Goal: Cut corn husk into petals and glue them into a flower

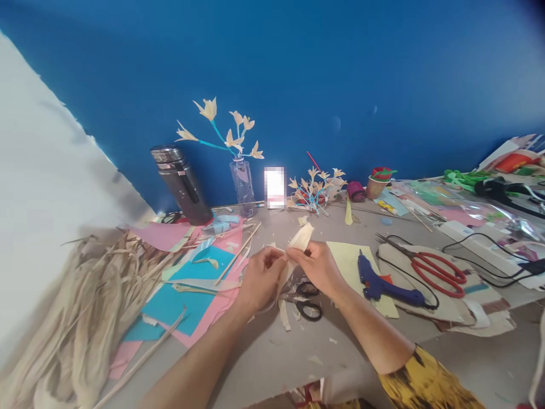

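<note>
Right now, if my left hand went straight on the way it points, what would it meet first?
Probably the right hand, whose fingertips, at the pale piece, lie just beyond those of the left hand; depth between them is unclear.

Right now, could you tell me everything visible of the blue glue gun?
The glue gun is dark blue and looks plastic, with an orange-red part, likely the trigger. It lies on its side, nozzle pointing away from the person, handle rightward. Its body rests on yellow paper; the handle extends over beige material. A black cord seems to leave the handle's end. Neither the left hand nor the right hand touches it.
</note>
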A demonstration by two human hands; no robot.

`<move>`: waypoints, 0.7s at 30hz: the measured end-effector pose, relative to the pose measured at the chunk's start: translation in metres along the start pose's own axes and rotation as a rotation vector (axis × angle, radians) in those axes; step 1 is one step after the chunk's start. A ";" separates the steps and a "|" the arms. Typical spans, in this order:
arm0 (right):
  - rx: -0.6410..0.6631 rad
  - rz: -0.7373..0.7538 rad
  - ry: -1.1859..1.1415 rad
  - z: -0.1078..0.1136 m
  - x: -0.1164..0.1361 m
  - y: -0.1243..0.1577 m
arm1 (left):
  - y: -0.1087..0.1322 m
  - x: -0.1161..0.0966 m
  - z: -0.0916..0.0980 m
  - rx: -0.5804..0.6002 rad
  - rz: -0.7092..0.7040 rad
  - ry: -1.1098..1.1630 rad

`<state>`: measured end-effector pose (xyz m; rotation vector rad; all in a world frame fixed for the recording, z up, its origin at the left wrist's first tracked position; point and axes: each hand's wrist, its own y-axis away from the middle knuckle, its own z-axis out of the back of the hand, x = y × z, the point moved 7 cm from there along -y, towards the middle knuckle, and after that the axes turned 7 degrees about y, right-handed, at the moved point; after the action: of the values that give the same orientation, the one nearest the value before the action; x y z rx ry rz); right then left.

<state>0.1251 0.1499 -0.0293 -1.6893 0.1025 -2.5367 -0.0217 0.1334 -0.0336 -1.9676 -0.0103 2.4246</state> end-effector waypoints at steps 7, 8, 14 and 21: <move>0.142 0.038 0.092 -0.017 -0.001 0.010 | -0.002 -0.010 0.009 -0.106 -0.151 0.000; 0.166 0.027 0.104 -0.018 -0.003 0.011 | -0.002 -0.009 0.011 -0.125 -0.133 0.010; 0.291 -0.029 0.052 -0.021 -0.011 0.013 | -0.004 -0.007 0.009 -0.094 -0.104 -0.018; -0.011 0.119 0.190 0.000 -0.004 0.008 | -0.003 0.003 0.001 -0.016 -0.025 -0.056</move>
<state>0.1271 0.1426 -0.0338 -1.3969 0.2237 -2.6041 -0.0230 0.1365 -0.0365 -1.8934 -0.0550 2.4707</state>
